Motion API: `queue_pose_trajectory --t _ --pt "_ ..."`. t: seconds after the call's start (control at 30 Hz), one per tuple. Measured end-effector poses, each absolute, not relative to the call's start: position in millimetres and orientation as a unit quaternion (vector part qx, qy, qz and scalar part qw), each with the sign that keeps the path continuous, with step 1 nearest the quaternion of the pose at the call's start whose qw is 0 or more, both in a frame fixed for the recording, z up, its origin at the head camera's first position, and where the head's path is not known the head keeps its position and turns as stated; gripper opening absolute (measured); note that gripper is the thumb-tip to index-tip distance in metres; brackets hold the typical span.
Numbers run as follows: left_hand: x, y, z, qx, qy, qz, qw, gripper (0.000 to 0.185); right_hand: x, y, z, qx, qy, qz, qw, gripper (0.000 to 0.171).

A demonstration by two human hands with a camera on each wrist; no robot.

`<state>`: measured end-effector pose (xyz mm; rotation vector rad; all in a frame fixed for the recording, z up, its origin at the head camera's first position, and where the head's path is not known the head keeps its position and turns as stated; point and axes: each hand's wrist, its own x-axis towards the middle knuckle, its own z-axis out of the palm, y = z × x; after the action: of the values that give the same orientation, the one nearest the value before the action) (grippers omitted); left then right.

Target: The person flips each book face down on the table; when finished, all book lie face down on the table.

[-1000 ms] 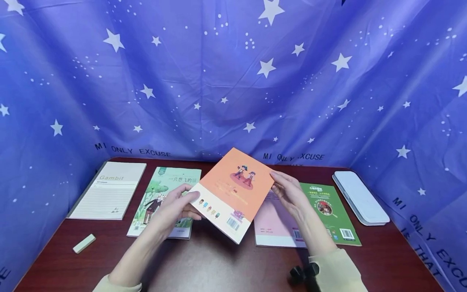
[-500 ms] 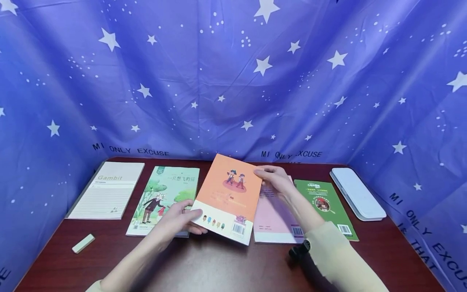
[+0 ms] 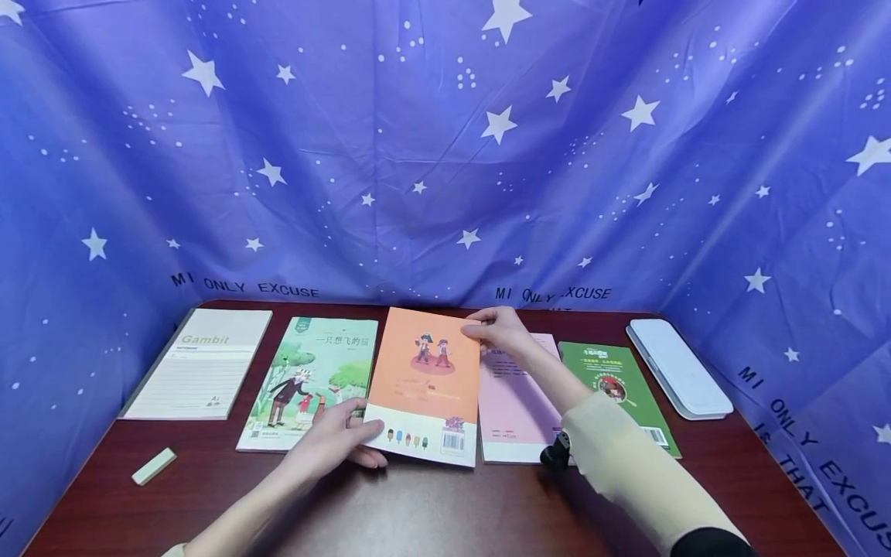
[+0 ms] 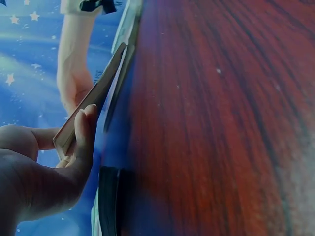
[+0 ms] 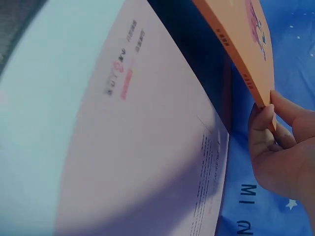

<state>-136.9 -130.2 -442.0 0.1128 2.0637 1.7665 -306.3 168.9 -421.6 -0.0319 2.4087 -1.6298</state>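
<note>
An orange and cream book (image 3: 425,387), its barcode side up, is held between both hands in the middle of the head view. My left hand (image 3: 341,442) pinches its lower left corner, thumb on the cover and fingers beneath. At the top right corner my right hand (image 3: 503,334) grips it, thumb on top. The left wrist view shows the book's edge (image 4: 88,113) tilted above the dark red table (image 4: 211,118). In the right wrist view, the orange spine (image 5: 235,56) stands raised beside the pink book (image 5: 142,132).
Left of the held book lie a light green picture book (image 3: 313,379), a Gambit notebook (image 3: 198,363) and a pale eraser-like block (image 3: 154,466). On the right are a green book (image 3: 605,371) and a white case (image 3: 678,367). A starry blue curtain (image 3: 390,155) surrounds the table.
The orange book has moved left and turned from a slant to nearly straight, coming lower towards the table between the green and pink books. Both hands keep hold of it.
</note>
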Motion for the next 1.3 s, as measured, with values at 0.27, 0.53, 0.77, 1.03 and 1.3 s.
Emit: queue_pose_trajectory --t 0.27,0.53,0.77,1.03,1.3 --pt "-137 -129 -445 0.028 0.763 0.609 0.216 0.078 -316 159 -422 -0.047 0.874 -0.472 0.105 0.033" --pt "-140 -128 -447 0.053 0.74 0.629 0.233 0.09 -326 156 -428 -0.092 0.919 -0.371 0.091 0.028" --pt "-141 -127 -448 0.036 0.756 0.607 0.242 0.091 -332 155 -434 -0.117 0.942 -0.305 0.081 0.026" --pt "-142 -128 -450 0.029 0.761 0.6 0.246 0.086 -332 154 -437 -0.128 0.949 -0.279 0.073 0.024" --pt "-140 -132 -453 0.032 0.754 0.606 0.253 0.081 -331 152 -437 -0.13 0.953 -0.263 0.075 0.023"
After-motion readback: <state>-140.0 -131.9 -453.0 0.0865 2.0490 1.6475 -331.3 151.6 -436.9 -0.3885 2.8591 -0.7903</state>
